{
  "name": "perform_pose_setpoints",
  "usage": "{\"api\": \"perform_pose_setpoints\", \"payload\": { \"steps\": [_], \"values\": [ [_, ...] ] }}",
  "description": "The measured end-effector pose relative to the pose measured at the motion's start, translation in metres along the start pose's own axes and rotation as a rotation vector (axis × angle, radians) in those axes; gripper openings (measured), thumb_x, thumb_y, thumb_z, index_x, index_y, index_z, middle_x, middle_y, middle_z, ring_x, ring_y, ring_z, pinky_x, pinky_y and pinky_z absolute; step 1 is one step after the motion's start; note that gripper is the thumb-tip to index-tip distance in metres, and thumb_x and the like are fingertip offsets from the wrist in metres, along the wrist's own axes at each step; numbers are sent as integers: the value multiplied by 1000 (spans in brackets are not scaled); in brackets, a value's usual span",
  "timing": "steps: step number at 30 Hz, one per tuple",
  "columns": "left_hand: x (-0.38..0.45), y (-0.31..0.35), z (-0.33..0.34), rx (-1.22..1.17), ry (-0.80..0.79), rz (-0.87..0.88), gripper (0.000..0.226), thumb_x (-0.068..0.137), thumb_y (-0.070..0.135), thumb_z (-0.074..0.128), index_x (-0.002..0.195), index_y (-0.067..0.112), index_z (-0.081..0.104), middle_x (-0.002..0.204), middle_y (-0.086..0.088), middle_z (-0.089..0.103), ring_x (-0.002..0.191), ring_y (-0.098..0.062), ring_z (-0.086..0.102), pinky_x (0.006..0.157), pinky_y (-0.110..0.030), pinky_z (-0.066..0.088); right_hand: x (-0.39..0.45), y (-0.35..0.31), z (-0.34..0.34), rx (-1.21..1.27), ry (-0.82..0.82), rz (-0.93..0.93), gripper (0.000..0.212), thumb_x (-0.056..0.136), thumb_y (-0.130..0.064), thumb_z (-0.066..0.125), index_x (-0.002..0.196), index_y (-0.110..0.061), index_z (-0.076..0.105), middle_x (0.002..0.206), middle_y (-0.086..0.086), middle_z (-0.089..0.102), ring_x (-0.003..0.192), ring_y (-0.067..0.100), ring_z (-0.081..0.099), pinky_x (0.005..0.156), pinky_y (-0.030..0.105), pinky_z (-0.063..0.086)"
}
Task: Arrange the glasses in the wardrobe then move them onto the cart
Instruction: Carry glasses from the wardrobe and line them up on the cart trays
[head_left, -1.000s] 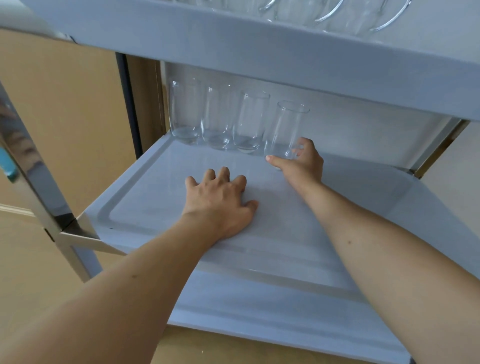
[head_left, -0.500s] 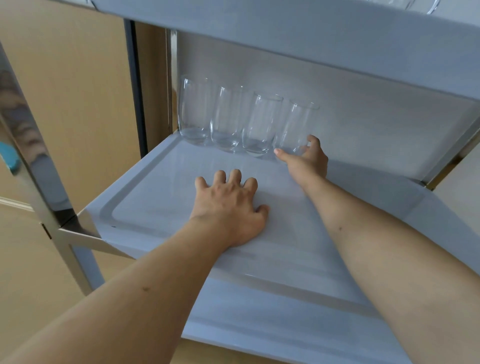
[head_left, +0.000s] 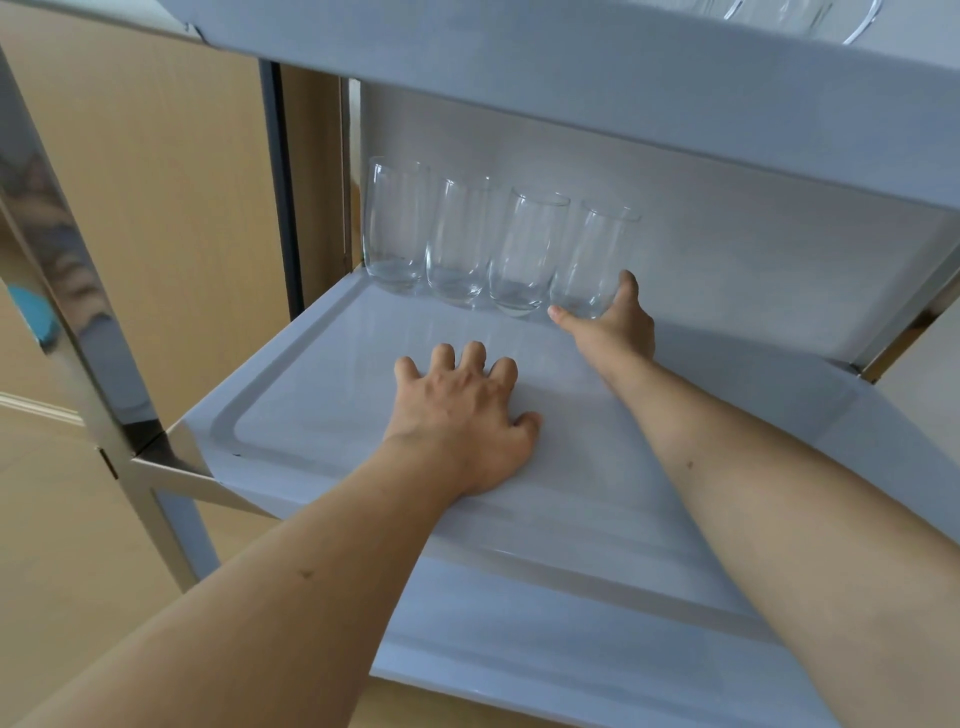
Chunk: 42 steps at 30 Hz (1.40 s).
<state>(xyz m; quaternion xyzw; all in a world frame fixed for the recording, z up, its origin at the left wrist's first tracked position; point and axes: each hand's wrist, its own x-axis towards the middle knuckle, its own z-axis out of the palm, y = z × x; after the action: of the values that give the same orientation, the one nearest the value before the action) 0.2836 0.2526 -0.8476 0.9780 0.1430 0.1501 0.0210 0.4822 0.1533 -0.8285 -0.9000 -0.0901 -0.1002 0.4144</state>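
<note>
Home interior, wooden wardrobe panels (head_left: 156, 208), white cart shelf (head_left: 322, 415)

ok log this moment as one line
stage: lining up glasses on cart shelf | right hand: grips base of fourth glass, rightmost in row | left hand: flat on shelf | row: four upright

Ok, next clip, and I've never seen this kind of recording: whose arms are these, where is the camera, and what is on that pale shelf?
No machine here: a person works bare-handed, and the camera sits on their head, looking forward and down, so both arms reach in from the bottom edge. The pale grey cart shelf carries four clear, empty drinking glasses in a row along its back wall. The left hand rests palm-down on the shelf and holds nothing. The right hand grips the base of the rightmost clear glass, thumb in front, fingers round its far side. Rims of more glassware show on the shelf above.
</note>
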Motion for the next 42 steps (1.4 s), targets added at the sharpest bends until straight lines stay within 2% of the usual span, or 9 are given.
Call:
{"api": "perform_pose_setpoints", "payload": {
  "steps": [4, 12, 17, 21, 25, 29, 32, 36, 42],
  "values": [
    [1, -1, 0, -5, -14, -3, 45, 91, 64, 29, 113, 29, 47, 112, 2, 43, 105, -26, 39, 79, -44, 26, -8, 1, -4, -99, 24, 13, 82, 72, -47, 87, 131, -9, 44, 131, 14, 59, 124, 35, 56, 93, 36, 44],
    [0, 0, -5, -1, -50, -4, 46, 92, 64, 29, 114, 27, 47, 114, 1, 44, 106, -27, 41, 83, -45, 30, -57, 7, -27, -367, -90, -271, 53, 87, -38, 70, 134, -16, 59, 134, 12, 58, 127, 34, 48, 102, 35, 39],
    [-2, 0, -10, -3, -69, -15, 46, 92, 65, 30, 113, 27, 47, 114, 1, 45, 105, -27, 41, 85, -44, 31, -88, 9, -44, -407, -145, -236, 49, 94, -41, 62, 134, -13, 60, 134, 14, 60, 127, 37, 49, 104, 37, 40],
    [-3, -2, -7, -10, -88, -19, 48, 93, 68, 30, 113, 29, 49, 117, 2, 47, 107, -27, 43, 88, -45, 32, -108, 11, -57, -475, -183, -238, 37, 96, -38, 59, 115, -7, 69, 118, 18, 66, 115, 40, 56, 97, 41, 45],
    [-11, -3, -14, -94, -131, -26, 50, 96, 65, 35, 128, 31, 52, 139, 1, 47, 130, -27, 39, 110, -49, 25, -133, 5, -77, -525, -239, -191, 31, 97, -36, 55, 102, -10, 71, 107, 13, 67, 110, 37, 57, 90, 38, 46],
    [-31, -5, -37, -198, -282, -54, 62, 97, 65, 40, 150, 33, 41, 164, 4, 28, 153, -21, 16, 123, -43, 9, -165, -2, -101, -554, -360, -124, 38, 97, -42, 55, 122, -16, 68, 128, 12, 62, 125, 35, 50, 103, 38, 43],
    [-46, -2, -68, -208, -418, -128, 68, 97, 69, 32, 157, 36, 27, 169, 5, 13, 156, -23, 0, 125, -50, 1, -185, -12, -124, -602, -503, -90, 55, 99, -50, 49, 145, -20, 53, 150, 11, 48, 138, 34, 39, 113, 40, 35],
    [-66, 6, -121, -157, -520, -123, 66, 98, 67, 31, 157, 38, 24, 169, 4, 12, 156, -26, -3, 124, -56, 2, -207, -36, -162, -652, -581, -68, 57, 103, -52, 42, 152, -24, 43, 160, 11, 34, 143, 36, 31, 114, 46, 32],
    [-98, 30, -217, -228, -639, -152, 64, 100, 62, 36, 156, 34, 27, 168, 2, 17, 156, -26, 1, 123, -57, 6, -240, -89, -239, -600, -658, 24, 57, 103, -51, 41, 154, -25, 38, 161, 12, 33, 144, 36, 29, 112, 47, 31]
  ]
}}
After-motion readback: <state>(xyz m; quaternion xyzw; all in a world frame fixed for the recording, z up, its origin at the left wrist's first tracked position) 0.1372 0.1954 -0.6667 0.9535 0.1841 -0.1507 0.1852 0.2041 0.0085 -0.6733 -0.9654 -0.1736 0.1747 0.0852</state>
